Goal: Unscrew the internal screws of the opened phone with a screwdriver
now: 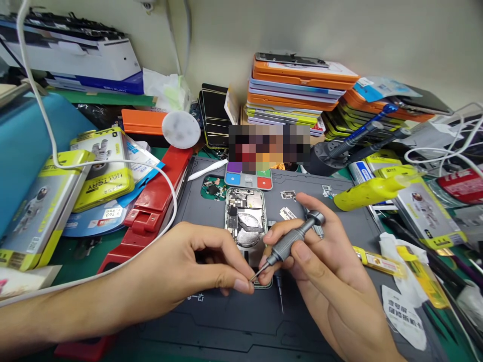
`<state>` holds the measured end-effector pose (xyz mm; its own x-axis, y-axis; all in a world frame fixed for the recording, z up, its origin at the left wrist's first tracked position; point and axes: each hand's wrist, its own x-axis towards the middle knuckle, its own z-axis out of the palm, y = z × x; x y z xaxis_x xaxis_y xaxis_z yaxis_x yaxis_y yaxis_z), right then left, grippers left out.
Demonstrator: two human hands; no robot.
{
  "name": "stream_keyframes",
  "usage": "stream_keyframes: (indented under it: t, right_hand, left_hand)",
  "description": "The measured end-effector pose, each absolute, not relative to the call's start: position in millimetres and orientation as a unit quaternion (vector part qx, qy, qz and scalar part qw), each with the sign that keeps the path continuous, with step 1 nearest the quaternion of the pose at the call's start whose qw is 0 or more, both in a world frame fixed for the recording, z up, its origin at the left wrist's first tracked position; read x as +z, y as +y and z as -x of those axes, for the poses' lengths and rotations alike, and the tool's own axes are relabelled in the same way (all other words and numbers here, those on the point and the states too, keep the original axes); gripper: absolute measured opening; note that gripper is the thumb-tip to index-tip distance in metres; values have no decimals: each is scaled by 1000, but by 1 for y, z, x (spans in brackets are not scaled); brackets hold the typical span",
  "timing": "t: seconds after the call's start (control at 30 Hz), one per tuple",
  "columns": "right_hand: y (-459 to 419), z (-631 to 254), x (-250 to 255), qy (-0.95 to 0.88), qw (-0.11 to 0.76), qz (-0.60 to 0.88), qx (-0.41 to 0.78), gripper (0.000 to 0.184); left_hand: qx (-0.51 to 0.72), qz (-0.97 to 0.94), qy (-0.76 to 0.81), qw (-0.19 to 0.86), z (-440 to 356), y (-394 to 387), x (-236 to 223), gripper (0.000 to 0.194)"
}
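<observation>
A grey precision screwdriver point(290, 242) lies across my right hand point(332, 271), its fingers closed round the knurled handle. Its thin shaft slants down to the left, where the thumb and forefinger of my left hand point(211, 261) pinch its tip. Anything small between those fingertips is hidden. Both hands hover over an opened phone point(247, 213) with bare inner parts, whose lower end they partly cover. A second screwdriver point(279, 291) with a dark shaft rests on the grey mat point(234, 327), partly behind my right hand.
Small metal plates point(289, 194) lie beyond the phone, near a coloured tray point(249, 180). A yellow bottle point(372, 193) and a screwdriver holder point(330, 156) stand right. Battery boxes point(101, 168), a red clamp-like tool point(151, 196) and a white cable point(171, 191) crowd the left.
</observation>
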<state>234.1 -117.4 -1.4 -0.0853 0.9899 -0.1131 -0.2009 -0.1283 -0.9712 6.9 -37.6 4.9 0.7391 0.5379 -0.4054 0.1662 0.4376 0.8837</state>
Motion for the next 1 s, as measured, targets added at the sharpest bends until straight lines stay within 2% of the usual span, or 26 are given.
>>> stream_keyframes:
  t: [0.33, 0.43, 0.57, 0.63, 0.7, 0.77, 0.87, 1.0]
  right_hand:
    - [-114, -234, 3, -411, 497, 428, 633, 54]
    - [-112, -238, 3, -416, 495, 436, 626, 52]
    - [-113, -237, -1, -528, 538, 471, 459, 58]
    - [-117, -233, -2, -601, 534, 489, 339, 74]
    - [-120, -230, 0, -673, 517, 483, 217, 82]
    - [-122, -229, 1, -740, 473, 461, 125, 72]
    - [-122, -229, -2, -798, 410, 435, 81, 44]
    - [-117, -226, -16, -801, 417, 427, 46, 41]
  left_hand:
    - [113, -516, 324, 785, -6, -36, 3, 3]
    - [116, -535, 332, 768, -7, -35, 2, 14]
    - [209, -491, 384, 753, -10, -33, 1, 44]
    - [247, -450, 399, 760, -11, -31, 0, 48]
    - [250, -438, 403, 764, -11, -30, 0, 49]
    - [234, -448, 400, 764, -11, -30, 1, 48]
    - [212, -470, 395, 760, -9, -30, 2, 49]
    - [188, -478, 380, 769, -8, -31, 1, 41]
